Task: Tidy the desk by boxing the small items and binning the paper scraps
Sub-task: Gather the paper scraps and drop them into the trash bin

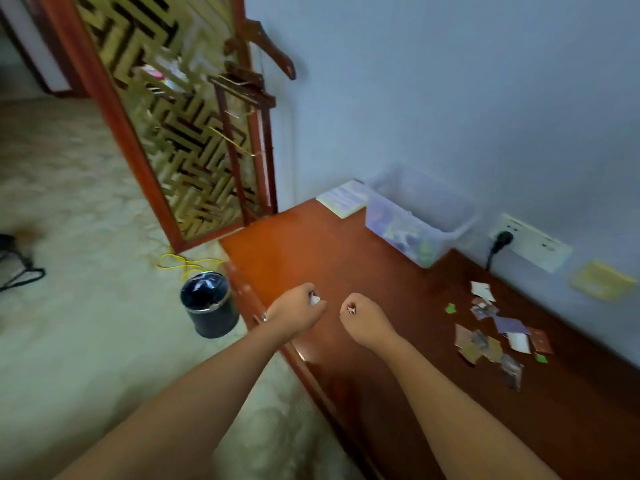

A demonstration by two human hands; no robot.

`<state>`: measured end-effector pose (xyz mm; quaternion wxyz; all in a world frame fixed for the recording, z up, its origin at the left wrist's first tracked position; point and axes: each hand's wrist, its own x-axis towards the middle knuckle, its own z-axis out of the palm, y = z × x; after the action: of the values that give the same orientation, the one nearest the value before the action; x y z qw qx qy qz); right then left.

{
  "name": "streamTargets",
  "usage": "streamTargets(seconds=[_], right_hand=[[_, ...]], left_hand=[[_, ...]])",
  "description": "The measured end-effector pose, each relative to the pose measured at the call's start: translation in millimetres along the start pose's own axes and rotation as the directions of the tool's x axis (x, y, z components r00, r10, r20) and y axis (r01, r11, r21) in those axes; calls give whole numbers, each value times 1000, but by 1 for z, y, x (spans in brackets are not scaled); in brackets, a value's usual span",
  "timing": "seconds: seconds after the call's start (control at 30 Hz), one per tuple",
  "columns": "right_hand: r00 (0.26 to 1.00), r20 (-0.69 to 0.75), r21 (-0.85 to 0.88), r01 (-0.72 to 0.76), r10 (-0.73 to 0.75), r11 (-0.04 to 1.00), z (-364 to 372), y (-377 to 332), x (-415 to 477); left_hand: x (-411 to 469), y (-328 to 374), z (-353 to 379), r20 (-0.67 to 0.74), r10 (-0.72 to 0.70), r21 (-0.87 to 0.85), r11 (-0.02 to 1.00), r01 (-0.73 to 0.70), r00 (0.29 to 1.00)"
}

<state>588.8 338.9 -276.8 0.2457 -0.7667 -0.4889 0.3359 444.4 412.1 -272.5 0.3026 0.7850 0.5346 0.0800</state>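
Observation:
My left hand is closed into a fist over the desk's left edge, with a bit of white paper scrap poking out of it. My right hand is also a fist above the desk, with a small paper scrap showing between its fingers. A heap of several paper scraps lies on the desk at the right, near the wall. A clear plastic box holding small items stands at the desk's far end. A dark round bin stands on the floor just left of the desk.
A flat white pad lies beside the box at the far corner. A wall socket with a black plug and a yellow note are on the wall. A wooden lattice screen rises behind the bin; a yellow cable lies on the floor.

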Motion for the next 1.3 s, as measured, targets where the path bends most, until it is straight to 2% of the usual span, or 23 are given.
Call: streamTargets(seconds=[0.1,0.37,0.57,0.77,1.1,1.3], right_hand=[[997,17,-15,74,-73,997,43,-54,22],[958,192,-64,229,-213,971,150,-182,66],[905,327,-131,327,-271,936,212,-241,115],[877,397,-148,351,-270,925,271,-289,202],[905,405,-127,195,-128,973,329,-361,384],[927,376,-136,39,15,990,361,-362,457]], left_hand=[[-3,-52,-47,-29,-66,-27,998,65,997],[-15,-185,-146,-166,-304,-98,952,291,938],[-1,-260,-184,-208,-436,-208,894,396,875],[60,-328,-220,-210,-481,-221,872,437,851],[230,-426,-290,-109,-510,-205,852,482,853],[316,-477,-287,34,-503,-206,842,498,864]])
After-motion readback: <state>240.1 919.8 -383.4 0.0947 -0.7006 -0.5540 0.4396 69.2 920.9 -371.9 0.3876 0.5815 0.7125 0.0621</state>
